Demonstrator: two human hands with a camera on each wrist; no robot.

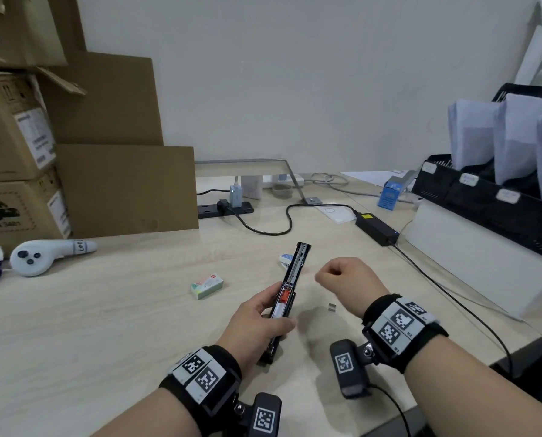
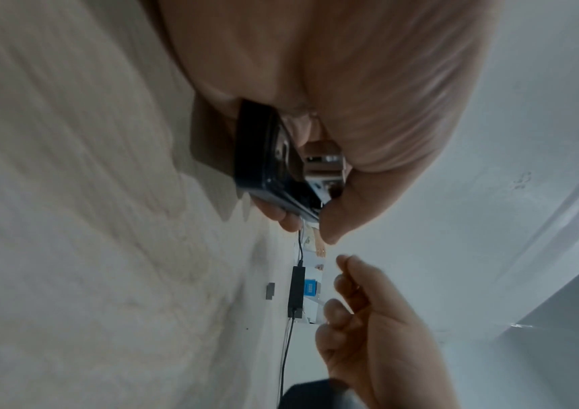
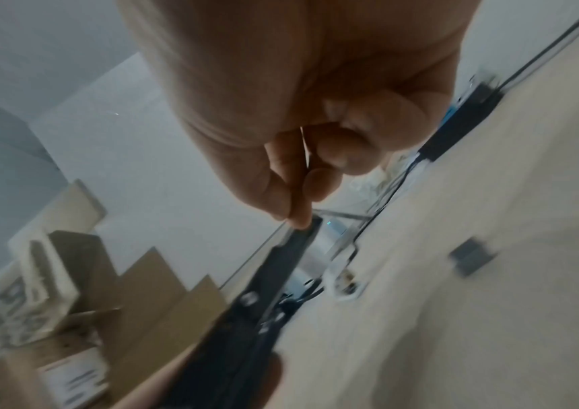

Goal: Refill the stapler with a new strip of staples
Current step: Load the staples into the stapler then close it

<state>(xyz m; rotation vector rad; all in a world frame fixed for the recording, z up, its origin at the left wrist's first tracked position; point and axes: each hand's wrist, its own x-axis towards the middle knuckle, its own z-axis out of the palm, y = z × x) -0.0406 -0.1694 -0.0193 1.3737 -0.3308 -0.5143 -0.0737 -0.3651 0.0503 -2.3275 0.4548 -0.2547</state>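
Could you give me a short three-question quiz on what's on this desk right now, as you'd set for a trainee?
1. True or false: the stapler is swung open while the left hand holds it.
2. Which lies nearest the right hand?
A. the white controller
B. the small grey staple piece
C. the green-and-white staple box
3. Fill in: the black power adapter lies in front of the black file ____.

Key: 1 true. 2 B. 3 tray.
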